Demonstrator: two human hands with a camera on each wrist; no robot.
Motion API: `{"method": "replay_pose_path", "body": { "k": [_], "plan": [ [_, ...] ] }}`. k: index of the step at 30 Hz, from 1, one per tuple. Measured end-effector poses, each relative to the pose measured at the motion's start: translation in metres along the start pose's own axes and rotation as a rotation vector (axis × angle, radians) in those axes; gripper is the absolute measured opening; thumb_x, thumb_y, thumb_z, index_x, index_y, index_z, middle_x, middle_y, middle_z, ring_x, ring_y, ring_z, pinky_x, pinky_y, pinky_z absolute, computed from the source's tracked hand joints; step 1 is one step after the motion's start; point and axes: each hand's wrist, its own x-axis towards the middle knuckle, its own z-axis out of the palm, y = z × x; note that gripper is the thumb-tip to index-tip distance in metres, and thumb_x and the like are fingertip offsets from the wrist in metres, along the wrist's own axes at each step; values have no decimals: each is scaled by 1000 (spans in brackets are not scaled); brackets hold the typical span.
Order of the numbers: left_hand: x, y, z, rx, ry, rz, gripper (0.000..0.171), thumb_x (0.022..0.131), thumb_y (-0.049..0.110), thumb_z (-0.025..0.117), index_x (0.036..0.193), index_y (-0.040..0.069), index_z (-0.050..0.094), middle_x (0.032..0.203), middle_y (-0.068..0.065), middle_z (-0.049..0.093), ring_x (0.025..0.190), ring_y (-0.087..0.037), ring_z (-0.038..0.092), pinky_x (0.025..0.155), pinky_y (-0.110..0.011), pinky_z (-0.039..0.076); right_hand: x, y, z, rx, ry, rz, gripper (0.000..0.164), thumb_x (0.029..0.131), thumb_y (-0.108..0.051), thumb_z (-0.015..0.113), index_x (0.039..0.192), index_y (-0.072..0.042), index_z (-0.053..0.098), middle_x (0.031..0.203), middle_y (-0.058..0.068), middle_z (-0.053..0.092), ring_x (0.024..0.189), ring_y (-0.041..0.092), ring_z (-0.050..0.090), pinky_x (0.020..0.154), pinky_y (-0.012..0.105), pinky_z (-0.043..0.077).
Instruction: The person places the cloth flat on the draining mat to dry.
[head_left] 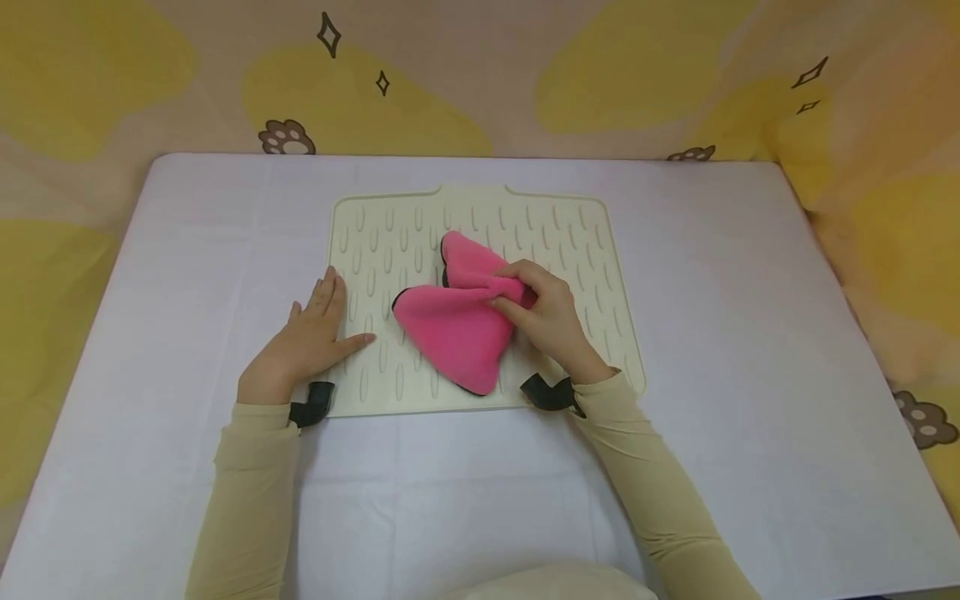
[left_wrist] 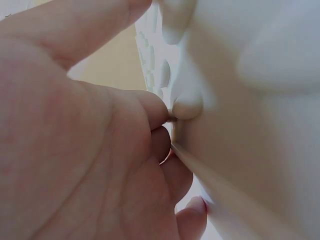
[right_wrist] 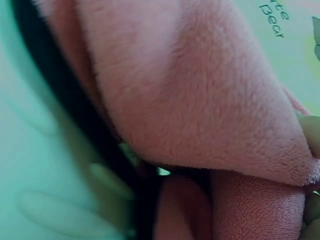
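Note:
A pink plush cloth [head_left: 457, 333] with a dark edge or underside is bunched up over the middle of a cream mat [head_left: 375, 375]. My right hand [head_left: 551, 312] pinches its gathered part between thumb and fingers. In the right wrist view the fuzzy cloth [right_wrist: 200, 90] fills most of the picture, with dark material beneath it. Flat on the mat's left edge rests my left hand [head_left: 307, 333], fingers straight and thumb spread toward the cloth. The left wrist view shows the palm [left_wrist: 90, 150] close beside the mat's raised bumps [left_wrist: 187, 105].
The mat, covered with oval ridges and with a tab at its far side, lies on a white-covered table [head_left: 750, 333]. A yellow and beige patterned curtain [head_left: 480, 75] hangs behind and at the sides. Black wrist mounts [head_left: 551, 393] sit at both cuffs.

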Motion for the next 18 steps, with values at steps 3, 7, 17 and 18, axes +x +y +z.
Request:
{"method": "replay_pose_path", "body": {
  "k": [3,7,17,18],
  "plan": [
    [0,1,0,-1,6,8,94,95,44,50,144,-9,-10,151,-21,-21,140,-38,-11,107,-63,1,0,4,4,-5,-22,41,22,78,1,75,98,2,65,93,13,64,82,19,52,69,21,42],
    [0,2,-1,-3,11,14,94,95,44,50,144,-9,-10,151,-22,-21,140,-39,-11,107,-63,1,-1,11,6,-12,-51,89,22,79,0,73,100,2,65,95,13,64,84,20,53,71,23,43],
    [0,0,-1,-7,-6,-4,95,95,46,49,144,-7,-13,151,-18,-24,140,-36,-14,107,-62,-1,-2,24,12,-92,-170,150,19,83,-4,71,101,0,66,95,9,64,85,20,54,72,28,44],
    [0,0,-1,-7,-6,-4,95,95,45,49,144,-7,-13,151,-18,-24,140,-36,-14,107,-62,-1,-2,23,12,-88,-172,147,19,83,-4,71,100,0,66,95,9,64,85,20,54,72,28,44]
  ]
}}
